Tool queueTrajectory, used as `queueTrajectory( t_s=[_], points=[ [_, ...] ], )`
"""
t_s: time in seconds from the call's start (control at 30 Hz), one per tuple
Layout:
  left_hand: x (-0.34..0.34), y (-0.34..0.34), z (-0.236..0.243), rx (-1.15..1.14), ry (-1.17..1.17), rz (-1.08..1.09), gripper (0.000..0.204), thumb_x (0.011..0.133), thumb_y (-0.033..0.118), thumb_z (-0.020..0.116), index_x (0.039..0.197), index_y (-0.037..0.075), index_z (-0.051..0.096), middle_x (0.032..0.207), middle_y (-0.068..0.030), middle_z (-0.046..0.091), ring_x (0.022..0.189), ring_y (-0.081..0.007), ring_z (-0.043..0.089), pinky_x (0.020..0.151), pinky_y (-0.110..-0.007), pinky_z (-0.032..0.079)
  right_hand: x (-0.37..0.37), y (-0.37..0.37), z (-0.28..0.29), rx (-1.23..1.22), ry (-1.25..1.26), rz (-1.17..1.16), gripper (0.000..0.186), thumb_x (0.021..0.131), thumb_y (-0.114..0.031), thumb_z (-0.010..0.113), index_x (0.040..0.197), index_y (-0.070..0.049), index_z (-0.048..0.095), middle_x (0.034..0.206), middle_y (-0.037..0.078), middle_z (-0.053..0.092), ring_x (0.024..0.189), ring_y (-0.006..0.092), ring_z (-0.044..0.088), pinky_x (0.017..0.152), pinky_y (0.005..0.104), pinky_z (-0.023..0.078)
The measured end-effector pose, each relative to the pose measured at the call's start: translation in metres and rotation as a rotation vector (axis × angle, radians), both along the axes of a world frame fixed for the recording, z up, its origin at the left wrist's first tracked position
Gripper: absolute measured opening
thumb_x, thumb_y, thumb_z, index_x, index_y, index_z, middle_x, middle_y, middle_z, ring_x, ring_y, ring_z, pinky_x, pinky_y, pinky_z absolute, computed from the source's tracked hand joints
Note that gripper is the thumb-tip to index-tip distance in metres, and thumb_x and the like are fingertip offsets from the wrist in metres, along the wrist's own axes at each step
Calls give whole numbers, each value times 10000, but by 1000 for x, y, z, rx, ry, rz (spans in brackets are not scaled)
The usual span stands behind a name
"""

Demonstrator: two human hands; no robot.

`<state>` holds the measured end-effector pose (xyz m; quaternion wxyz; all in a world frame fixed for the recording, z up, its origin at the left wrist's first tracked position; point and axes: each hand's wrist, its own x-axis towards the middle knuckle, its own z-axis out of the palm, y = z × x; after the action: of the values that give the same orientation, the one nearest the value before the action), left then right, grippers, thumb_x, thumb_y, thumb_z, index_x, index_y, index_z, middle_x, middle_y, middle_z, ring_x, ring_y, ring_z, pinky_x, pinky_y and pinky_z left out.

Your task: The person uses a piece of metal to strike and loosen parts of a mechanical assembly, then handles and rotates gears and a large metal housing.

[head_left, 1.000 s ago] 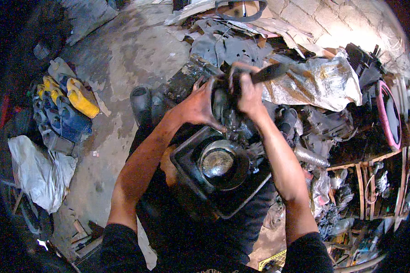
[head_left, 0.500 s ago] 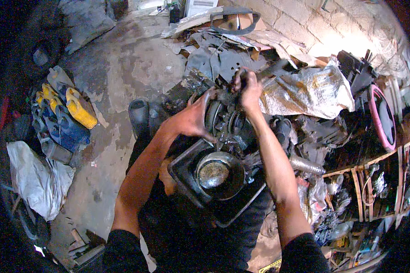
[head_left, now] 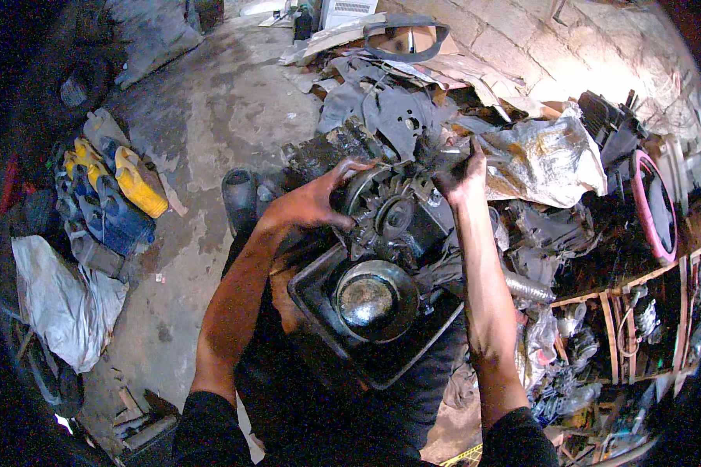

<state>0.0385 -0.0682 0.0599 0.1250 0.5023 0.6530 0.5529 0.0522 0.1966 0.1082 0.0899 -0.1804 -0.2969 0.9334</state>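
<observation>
My left hand (head_left: 319, 198) is curved round the left rim of a dark, greasy finned metal wheel (head_left: 397, 216). The wheel has a ring of fan-like blades and a round hub, and its face is turned up toward me. Just right of its far edge is my right hand (head_left: 463, 173), thumb up and fingers curled round something dark that I cannot make out. Below the wheel, a black rectangular tray (head_left: 323, 323) rests over my lap, holding a round metal bowl (head_left: 401, 315) with a shiny wet bottom.
Blue and yellow cut plastic containers (head_left: 136, 183) lie on the floor at left, near a white sack (head_left: 70, 303). A dirty silvery sheet (head_left: 545, 159) and a pink-rimmed oval (head_left: 656, 206) are at right. Flattened cardboard and scraps (head_left: 475, 78) lie along the wall.
The finned wheel has turned so its bladed face shows. My right hand has moved right and slightly nearer, away from the wheel's far side. My left hand stays at its left rim.
</observation>
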Motion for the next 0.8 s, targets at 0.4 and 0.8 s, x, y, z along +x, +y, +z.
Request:
queueTrajectory(
  t_s=[0.4,0.8],
  points=[
    [-2,-31,10,39,-333,76,663,666,34,637,1306,27,465,1348,-79,481,1206,-192,465,1058,-326,321,30,24,-35,99,88,239,403,896,-423,556,1159,-119,521,1047,45,614,898,219,592,768,440,494],
    [74,35,38,53,468,557,637,733,148,715,1315,115,458,1303,-137,472,1192,-335,454,1038,-411,339,72,-3,-24,93,144,294,308,830,-87,603,1121,-36,517,1056,157,621,771,220,632,593,313,517]
  ],
)
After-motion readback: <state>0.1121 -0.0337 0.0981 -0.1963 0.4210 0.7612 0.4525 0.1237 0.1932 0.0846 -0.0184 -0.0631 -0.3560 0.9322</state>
